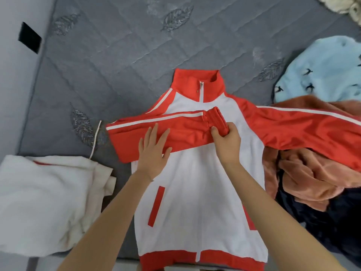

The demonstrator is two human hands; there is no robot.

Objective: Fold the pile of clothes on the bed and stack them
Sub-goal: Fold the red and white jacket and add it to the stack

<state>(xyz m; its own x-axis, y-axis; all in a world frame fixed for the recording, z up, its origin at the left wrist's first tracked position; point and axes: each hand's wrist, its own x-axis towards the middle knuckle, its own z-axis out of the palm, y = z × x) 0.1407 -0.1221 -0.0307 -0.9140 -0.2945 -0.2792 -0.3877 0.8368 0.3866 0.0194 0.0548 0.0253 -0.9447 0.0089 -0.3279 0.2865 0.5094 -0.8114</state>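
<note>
A red and white zip jacket [197, 196] lies front up on the grey mattress [117, 55], collar away from me. Its left sleeve [181, 132] is folded across the chest. My left hand [154, 151] presses flat on that sleeve with straight fingers. My right hand [226, 143] pinches the red cuff [216, 120] of the same sleeve near the jacket's middle. The other sleeve [304, 130] stretches out to the right over the pile of clothes.
A folded white garment [48, 202] lies at the left near the bed's front edge. On the right sit a light blue fleece [320, 71], a brown plush piece [304, 178] and dark cloth [320, 237]. A white cord [95, 139] lies beside the jacket.
</note>
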